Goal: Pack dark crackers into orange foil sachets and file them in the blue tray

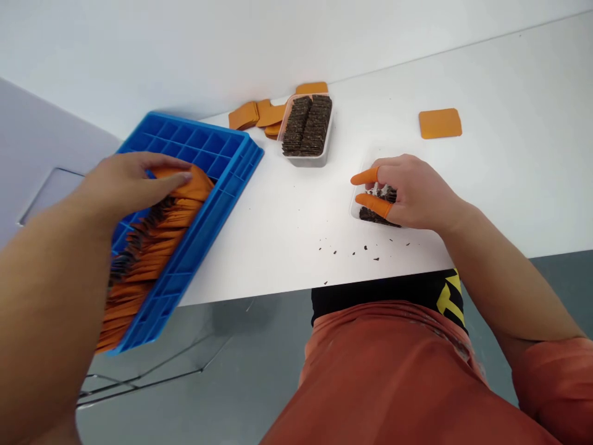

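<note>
My left hand is over the row of orange pouches standing in the blue crate. Its thumb and fingers close around the top of the endmost orange pouch. Dark edges show along the pouches' left side. My right hand wears orange finger cots on the thumb and forefinger, held apart with nothing between them. It reaches over a clear plastic tub of thin dark brown slabs, partly hiding them.
A second plastic tub, filled with two rows of dark slabs, stands farther back. Flat orange pouches lie beside and behind it. One orange pouch lies at the right. Dark crumbs dot the white table near its front edge.
</note>
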`<action>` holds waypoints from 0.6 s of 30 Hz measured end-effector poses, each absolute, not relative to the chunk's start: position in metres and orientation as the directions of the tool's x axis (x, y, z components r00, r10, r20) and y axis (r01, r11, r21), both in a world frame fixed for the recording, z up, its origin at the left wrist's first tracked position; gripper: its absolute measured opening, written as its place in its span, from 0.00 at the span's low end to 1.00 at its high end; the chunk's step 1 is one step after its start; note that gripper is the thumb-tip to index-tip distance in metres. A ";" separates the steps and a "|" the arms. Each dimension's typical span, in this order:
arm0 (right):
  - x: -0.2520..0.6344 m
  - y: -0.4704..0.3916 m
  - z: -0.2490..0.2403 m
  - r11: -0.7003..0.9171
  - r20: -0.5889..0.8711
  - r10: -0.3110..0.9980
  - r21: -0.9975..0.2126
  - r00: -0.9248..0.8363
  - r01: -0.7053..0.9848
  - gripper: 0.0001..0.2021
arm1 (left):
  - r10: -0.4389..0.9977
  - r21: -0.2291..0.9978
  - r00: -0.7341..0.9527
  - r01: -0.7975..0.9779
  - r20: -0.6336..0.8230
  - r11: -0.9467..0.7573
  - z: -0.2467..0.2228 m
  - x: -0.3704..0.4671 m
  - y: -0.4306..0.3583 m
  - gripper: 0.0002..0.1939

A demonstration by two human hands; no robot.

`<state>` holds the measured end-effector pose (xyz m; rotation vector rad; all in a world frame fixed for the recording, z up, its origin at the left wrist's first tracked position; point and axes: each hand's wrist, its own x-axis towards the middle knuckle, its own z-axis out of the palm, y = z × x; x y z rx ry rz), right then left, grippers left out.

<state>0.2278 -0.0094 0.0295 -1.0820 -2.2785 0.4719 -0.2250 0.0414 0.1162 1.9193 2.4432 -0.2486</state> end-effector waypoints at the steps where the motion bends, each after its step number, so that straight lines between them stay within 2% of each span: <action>1: 0.228 -0.010 0.030 0.611 0.339 0.788 -0.530 -0.514 0.588 0.19 | 0.948 -0.088 -0.308 0.949 -0.081 0.301 0.120 -0.220 0.038 0.39; 4: 0.228 -0.010 0.030 0.612 0.338 0.788 -0.528 -0.515 0.589 0.19 | 0.914 0.019 -0.405 0.914 0.014 0.404 0.125 -0.211 0.030 0.41; 8: 0.228 -0.010 0.030 0.613 0.342 0.788 -0.520 -0.512 0.595 0.18 | 0.882 0.174 -0.468 0.874 0.047 0.455 0.125 -0.208 0.025 0.37; 13: 0.228 -0.009 0.029 0.592 0.294 0.801 -0.521 -0.522 0.615 0.19 | 0.899 0.059 -0.397 0.909 -0.183 0.413 0.127 -0.214 0.034 0.34; 18: 0.228 -0.009 0.030 0.591 0.284 0.801 -0.516 -0.528 0.620 0.19 | 0.935 0.039 -0.272 0.957 -0.228 0.287 0.122 -0.249 0.050 0.38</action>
